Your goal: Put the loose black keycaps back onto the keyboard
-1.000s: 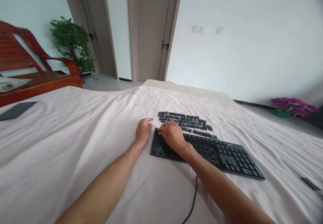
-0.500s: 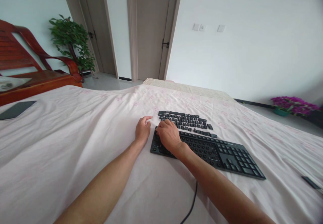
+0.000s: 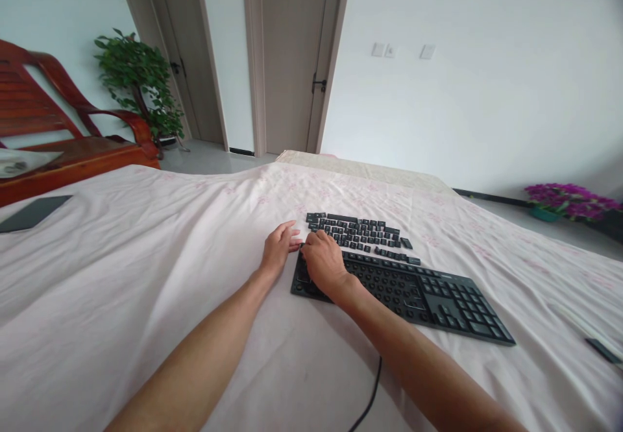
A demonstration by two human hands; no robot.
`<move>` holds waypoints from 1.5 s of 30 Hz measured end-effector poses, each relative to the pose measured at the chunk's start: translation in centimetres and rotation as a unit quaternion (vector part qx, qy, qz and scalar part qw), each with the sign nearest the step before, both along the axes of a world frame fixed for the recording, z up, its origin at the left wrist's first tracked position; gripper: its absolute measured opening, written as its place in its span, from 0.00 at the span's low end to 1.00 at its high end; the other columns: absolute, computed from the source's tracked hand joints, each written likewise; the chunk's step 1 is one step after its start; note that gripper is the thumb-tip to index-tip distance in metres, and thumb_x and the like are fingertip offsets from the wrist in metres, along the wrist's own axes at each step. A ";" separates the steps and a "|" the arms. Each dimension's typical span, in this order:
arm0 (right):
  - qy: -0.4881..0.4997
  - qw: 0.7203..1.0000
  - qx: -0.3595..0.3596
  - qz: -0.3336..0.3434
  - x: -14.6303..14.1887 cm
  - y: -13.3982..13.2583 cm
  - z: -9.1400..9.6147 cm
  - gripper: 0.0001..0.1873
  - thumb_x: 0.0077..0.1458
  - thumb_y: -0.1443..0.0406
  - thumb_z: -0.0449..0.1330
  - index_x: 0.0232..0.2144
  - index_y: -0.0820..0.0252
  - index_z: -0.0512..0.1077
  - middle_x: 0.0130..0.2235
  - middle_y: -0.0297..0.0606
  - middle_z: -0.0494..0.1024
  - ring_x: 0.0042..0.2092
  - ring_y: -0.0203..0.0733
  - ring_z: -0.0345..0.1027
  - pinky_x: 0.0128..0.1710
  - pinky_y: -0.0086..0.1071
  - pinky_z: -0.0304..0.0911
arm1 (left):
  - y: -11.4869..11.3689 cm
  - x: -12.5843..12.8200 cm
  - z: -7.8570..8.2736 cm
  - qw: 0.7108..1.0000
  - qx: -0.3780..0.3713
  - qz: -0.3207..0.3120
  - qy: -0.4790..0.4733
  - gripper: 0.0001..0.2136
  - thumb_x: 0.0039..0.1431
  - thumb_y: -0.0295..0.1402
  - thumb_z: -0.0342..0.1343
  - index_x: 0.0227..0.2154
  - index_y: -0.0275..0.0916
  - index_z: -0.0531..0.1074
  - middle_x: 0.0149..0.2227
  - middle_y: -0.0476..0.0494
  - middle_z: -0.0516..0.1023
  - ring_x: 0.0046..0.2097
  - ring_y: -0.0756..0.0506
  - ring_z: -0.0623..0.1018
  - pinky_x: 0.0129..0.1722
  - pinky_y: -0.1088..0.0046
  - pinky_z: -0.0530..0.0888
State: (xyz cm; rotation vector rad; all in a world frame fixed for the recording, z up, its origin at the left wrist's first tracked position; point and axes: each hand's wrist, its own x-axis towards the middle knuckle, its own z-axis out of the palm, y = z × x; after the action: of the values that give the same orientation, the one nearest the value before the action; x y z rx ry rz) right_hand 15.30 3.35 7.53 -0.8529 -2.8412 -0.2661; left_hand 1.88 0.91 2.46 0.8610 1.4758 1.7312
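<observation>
A black keyboard (image 3: 428, 292) lies on a bed covered by a pale pink sheet (image 3: 146, 257); most of its key sockets are bare, and keys remain at its right end. Several loose black keycaps (image 3: 360, 231) are laid out in rows just beyond it. My right hand (image 3: 324, 264) rests on the keyboard's left end, fingers curled down at the far left corner, hiding whatever they pinch. My left hand (image 3: 278, 249) lies on the sheet beside that corner, fingers stretched toward the right hand and nearly touching it.
The keyboard's black cable (image 3: 372, 393) runs toward me across the sheet. A dark flat device (image 3: 32, 213) lies at the bed's left edge, a small dark item (image 3: 603, 350) at the right. A red wooden bench (image 3: 73, 153), potted plant (image 3: 141, 88) and purple flowers (image 3: 567, 202) stand around.
My right hand has slid a little left toward the keyboard's far left corner. My left hand's fingers have moved right to meet it.
</observation>
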 end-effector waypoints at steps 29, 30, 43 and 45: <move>0.019 0.999 -0.038 0.019 2.4 -0.5 -0.2 0.19 0.58 0.73 0.51 0.46 0.55 0.75 0.47 0.41 0.74 0.47 0.45 0.61 0.46 0.34 0.56 | 0.2 0.0 -0.7 0.999 0.003 -0.011 0.036 0.19 0.62 0.40 0.47 0.49 0.34 0.71 0.36 0.37 0.81 0.38 0.45 0.82 0.38 0.67 0.79; 0.039 0.998 -0.055 0.021 2.7 0.2 -0.1 0.21 0.58 0.74 0.50 0.47 0.52 0.75 0.48 0.39 0.74 0.47 0.43 0.61 0.46 0.32 0.56 | 0.1 0.1 -0.7 0.999 0.003 -0.011 0.039 0.19 0.62 0.40 0.47 0.49 0.34 0.72 0.36 0.37 0.81 0.38 0.45 0.82 0.38 0.67 0.79; 0.047 0.988 -0.029 -0.147 3.2 6.8 0.5 0.15 0.60 0.63 0.53 0.33 0.56 0.80 0.44 0.44 0.75 0.47 0.48 0.61 0.44 0.34 0.56 | 0.4 0.1 -1.1 0.999 0.003 -0.011 0.046 0.16 0.59 0.37 0.51 0.46 0.35 0.74 0.37 0.38 0.81 0.38 0.45 0.81 0.38 0.69 0.78; 0.032 0.988 -0.027 -0.147 2.7 7.0 0.3 0.15 0.59 0.64 0.53 0.33 0.58 0.80 0.43 0.45 0.76 0.47 0.48 0.61 0.44 0.35 0.55 | 0.5 0.1 -1.2 0.999 0.001 -0.012 0.051 0.15 0.59 0.36 0.50 0.46 0.35 0.74 0.37 0.38 0.81 0.38 0.46 0.81 0.38 0.69 0.78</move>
State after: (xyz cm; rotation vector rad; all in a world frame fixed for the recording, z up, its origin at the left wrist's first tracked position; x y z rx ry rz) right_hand 17.98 10.32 7.81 -1.2681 -2.6687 -0.1936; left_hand 1.97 1.42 1.21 0.9763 1.5233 1.6949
